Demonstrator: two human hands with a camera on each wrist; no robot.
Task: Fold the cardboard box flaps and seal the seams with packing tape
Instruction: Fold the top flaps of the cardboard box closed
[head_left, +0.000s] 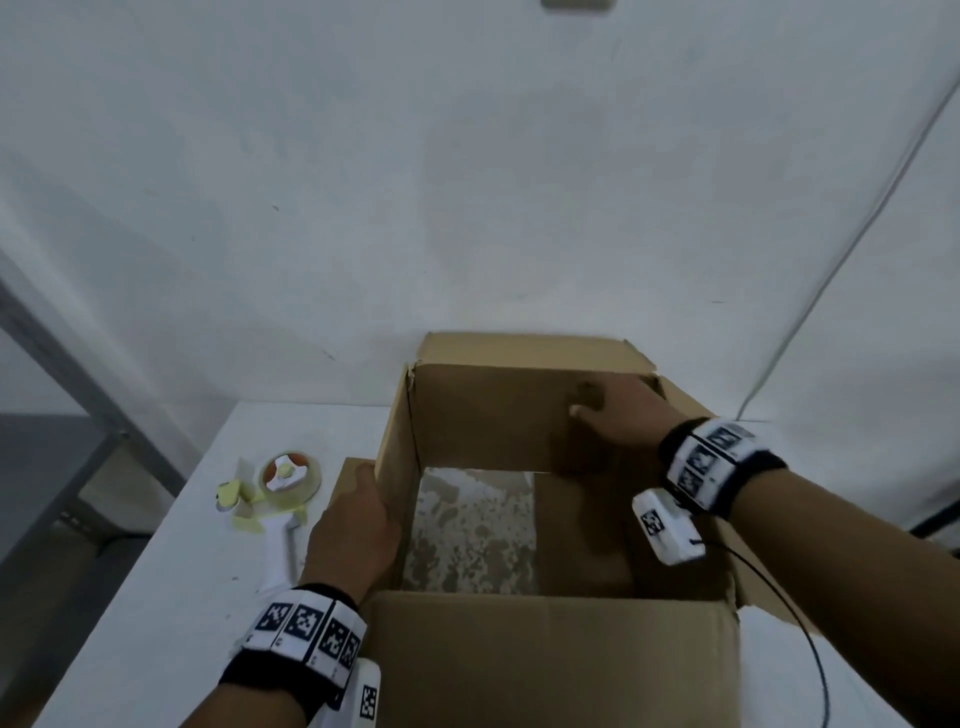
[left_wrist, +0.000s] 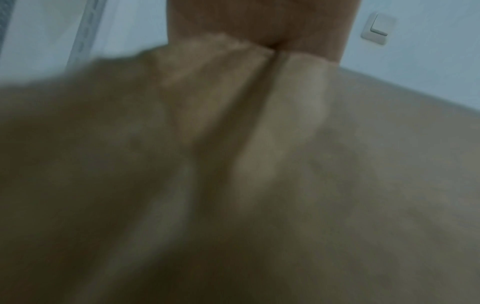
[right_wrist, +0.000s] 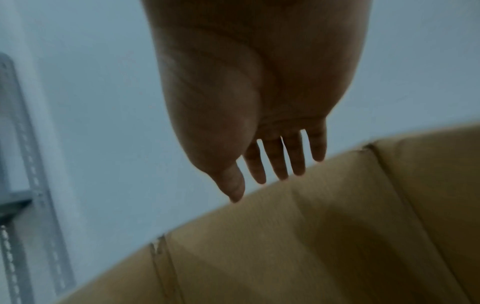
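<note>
An open brown cardboard box (head_left: 545, 665) stands on the white table (head_left: 171, 571) with its flaps up. My left hand (head_left: 353, 525) lies flat against the outside of the box's left wall, fingers straight along the left flap (head_left: 395, 426). My right hand (head_left: 608, 415) reaches across the opening, its straight, spread fingers at the far flap (head_left: 519, 384). In the right wrist view the right hand (right_wrist: 255, 174) is open above the cardboard edge (right_wrist: 311, 236). The left wrist view is blurred, showing the left hand (left_wrist: 259, 24) against cardboard (left_wrist: 363, 164). A tape dispenser (head_left: 283, 493) lies left of the box.
Yellow tape scraps (head_left: 234, 499) lie beside the dispenser. A black cable (head_left: 779, 613) runs from my right wrist over the box's right flap. A grey metal frame (head_left: 78, 389) stands at the left, and the white wall rises right behind the box.
</note>
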